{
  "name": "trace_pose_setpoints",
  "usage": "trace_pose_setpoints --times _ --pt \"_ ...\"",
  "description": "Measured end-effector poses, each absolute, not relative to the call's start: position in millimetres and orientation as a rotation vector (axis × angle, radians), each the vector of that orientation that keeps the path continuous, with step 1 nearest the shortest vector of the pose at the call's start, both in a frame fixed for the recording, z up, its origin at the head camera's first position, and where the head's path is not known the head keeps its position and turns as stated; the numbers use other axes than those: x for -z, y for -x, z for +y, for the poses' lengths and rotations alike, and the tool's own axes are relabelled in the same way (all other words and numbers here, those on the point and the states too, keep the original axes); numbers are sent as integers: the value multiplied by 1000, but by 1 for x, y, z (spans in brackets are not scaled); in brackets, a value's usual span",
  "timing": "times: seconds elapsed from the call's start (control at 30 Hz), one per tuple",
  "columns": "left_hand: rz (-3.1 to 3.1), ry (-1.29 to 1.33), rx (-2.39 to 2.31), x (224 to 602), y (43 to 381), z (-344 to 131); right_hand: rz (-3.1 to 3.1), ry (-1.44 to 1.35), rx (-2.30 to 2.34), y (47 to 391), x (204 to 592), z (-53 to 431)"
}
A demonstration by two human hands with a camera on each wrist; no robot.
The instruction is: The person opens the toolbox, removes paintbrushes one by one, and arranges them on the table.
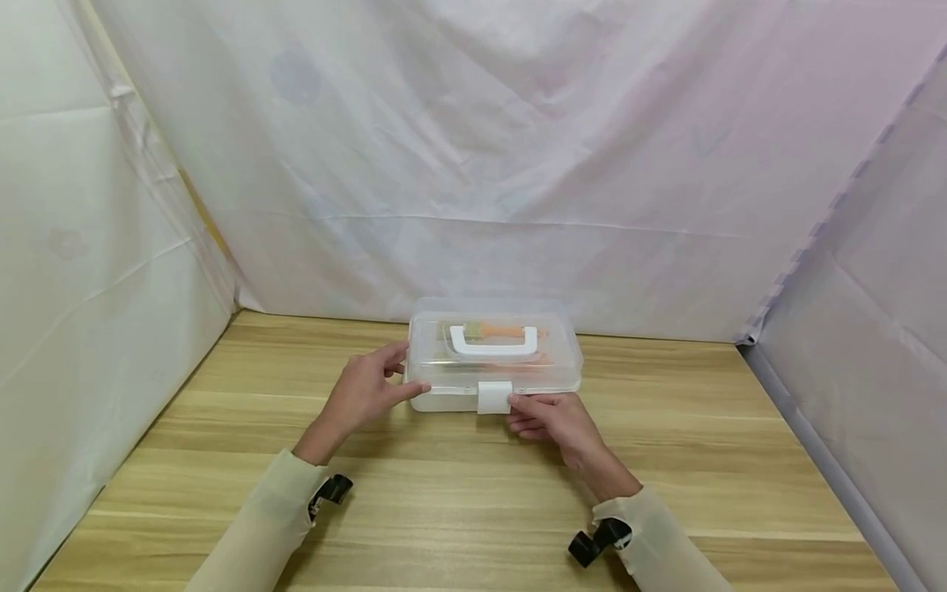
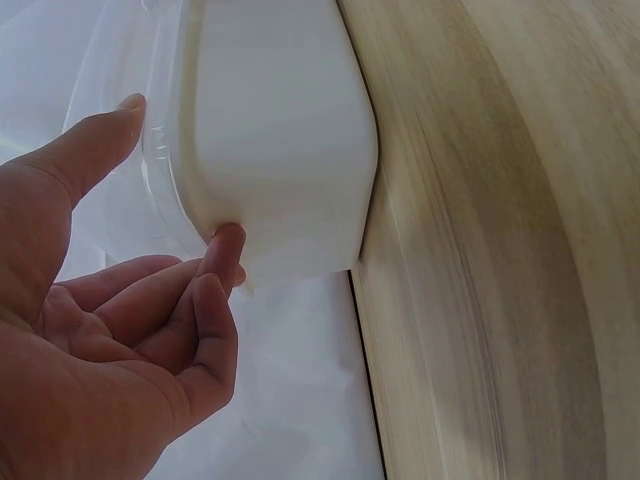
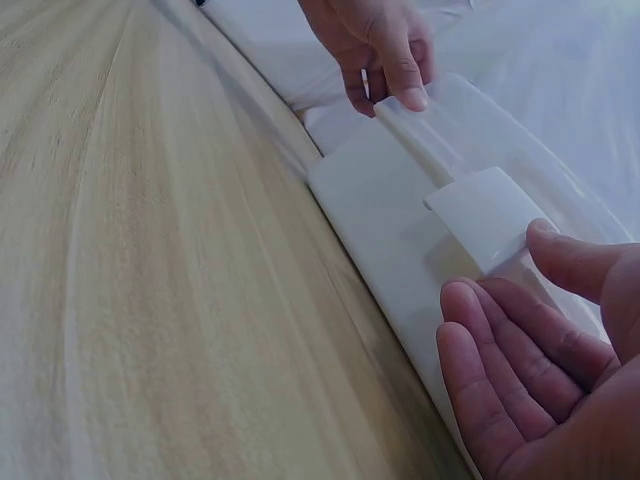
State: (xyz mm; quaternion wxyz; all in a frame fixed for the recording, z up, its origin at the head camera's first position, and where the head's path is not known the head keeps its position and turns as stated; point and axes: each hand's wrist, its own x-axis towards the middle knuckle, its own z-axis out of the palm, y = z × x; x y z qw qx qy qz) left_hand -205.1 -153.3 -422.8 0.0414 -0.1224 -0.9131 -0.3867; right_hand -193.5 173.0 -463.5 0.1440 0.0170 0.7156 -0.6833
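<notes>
A clear-lidded plastic storage box [image 1: 444, 402] with a white base stands at the back of the table, its lid [image 1: 425, 345] down. Through the lid show blurred orange-handled things that look like paintbrushes [image 1: 499, 330]. A white handle [image 1: 494, 350] lies on top. My left hand [image 1: 366, 385] holds the box's left end, thumb on the lid's front edge and fingertips at the rim, as the left wrist view shows. At the front, my right hand [image 1: 555, 423] pinches the right edge of the white latch [image 3: 485, 215] between thumb and fingers. The latch's lower edge stands slightly off the box wall.
The wood-grain table [image 1: 459, 510] reaches to a pale cloth backdrop [image 1: 473, 164] close behind the box. Cloth walls also rise on the left and right sides. A black wrist camera [image 1: 331, 491] sits on the left sleeve and another camera [image 1: 598, 541] on the right one.
</notes>
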Motion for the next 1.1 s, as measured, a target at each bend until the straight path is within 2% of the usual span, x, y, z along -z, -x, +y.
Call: trace_pose_setpoints --times 1.1 --pt "-2806 383 1226 422 207 -157 2472 195 1676 178 424 168"
